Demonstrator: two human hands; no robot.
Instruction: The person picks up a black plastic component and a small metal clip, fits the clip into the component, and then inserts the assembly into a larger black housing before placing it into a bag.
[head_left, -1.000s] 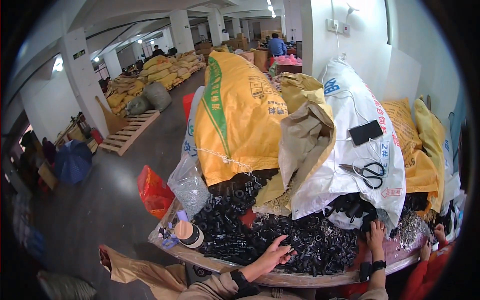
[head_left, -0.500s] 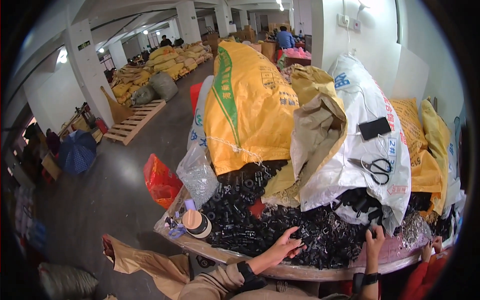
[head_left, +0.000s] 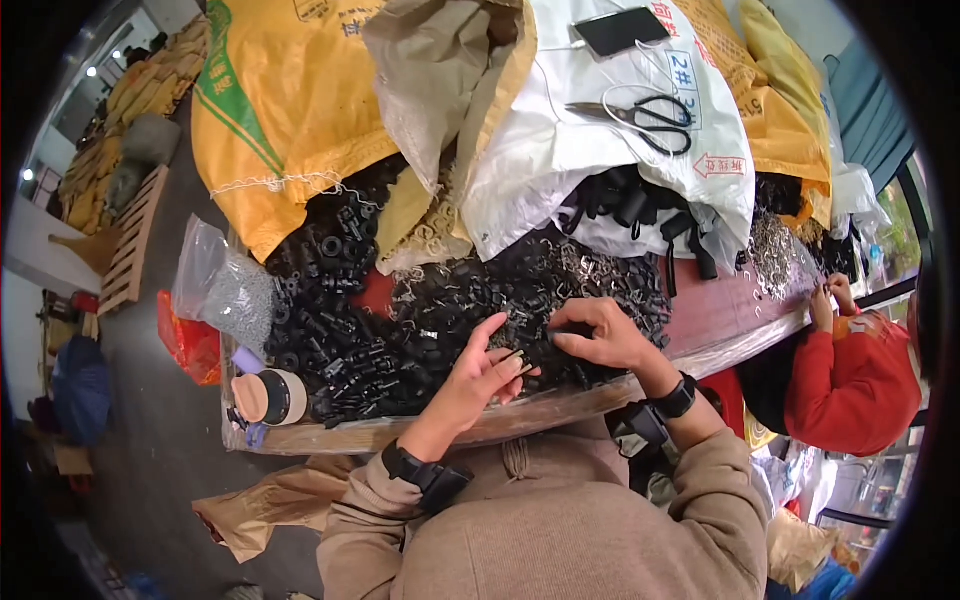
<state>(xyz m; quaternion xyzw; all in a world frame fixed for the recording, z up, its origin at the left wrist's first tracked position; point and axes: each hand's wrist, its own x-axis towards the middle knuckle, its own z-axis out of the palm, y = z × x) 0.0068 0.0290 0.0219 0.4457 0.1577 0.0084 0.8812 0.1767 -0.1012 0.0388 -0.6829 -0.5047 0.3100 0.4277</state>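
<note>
A heap of small black plastic parts [head_left: 400, 330] covers the table in front of me. My left hand [head_left: 478, 378] rests at the heap's near edge, fingers apart, with a thin black piece lying across its fingertips. My right hand [head_left: 598, 333] is curled over the pile just to the right, its fingers pinching a small black part. Both wrists wear black bands. Small silver metal clips [head_left: 590, 270] are mixed into the heap beyond my right hand.
Yellow sack [head_left: 280, 110] and white sack [head_left: 600, 140] are stacked behind the heap; scissors [head_left: 640, 112] and a phone [head_left: 622, 30] lie on the white one. A tape roll [head_left: 270, 397] and clear bag [head_left: 225, 295] sit left. A person in a red sleeve [head_left: 850, 375] works at right.
My head has tipped down and closer to the table. Both hands have drawn together at the near edge of the heap; the right moved left onto the pile.
</note>
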